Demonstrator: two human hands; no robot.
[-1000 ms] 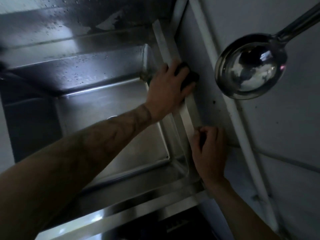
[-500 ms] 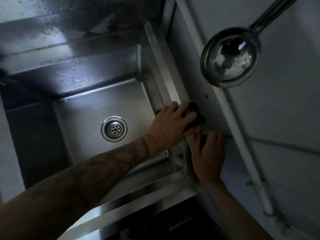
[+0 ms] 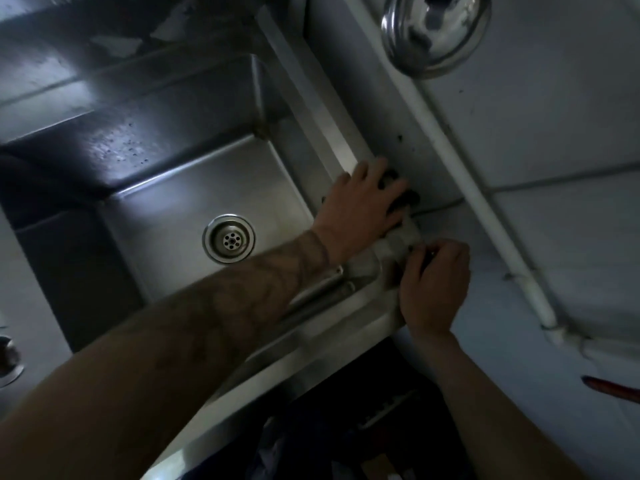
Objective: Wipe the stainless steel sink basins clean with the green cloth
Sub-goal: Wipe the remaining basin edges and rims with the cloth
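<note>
A stainless steel sink basin [image 3: 194, 188] with a round drain [image 3: 228, 239] fills the middle of the view. Along its right rim [image 3: 311, 95], my left hand [image 3: 360, 206] holds a dark-looking cloth [image 3: 407, 199] and presses it on the rim next to the wall. Only bits of the cloth show between and past the fingers. My right hand [image 3: 433, 285] is just below, at the rim's near right corner. Its fingers curl over the rim's outer edge, almost touching the left hand.
A steel ladle [image 3: 436, 29] hangs on the wall at the top right. A white pipe [image 3: 485, 216] runs down the wall beside the sink. Part of a second drain [image 3: 7, 355] shows at the left edge. A red object [image 3: 613, 389] lies at the right edge.
My left hand slid the cloth down the right rim toward me, ending next to my right hand. The right hand stayed at the corner. The drain came into view.
</note>
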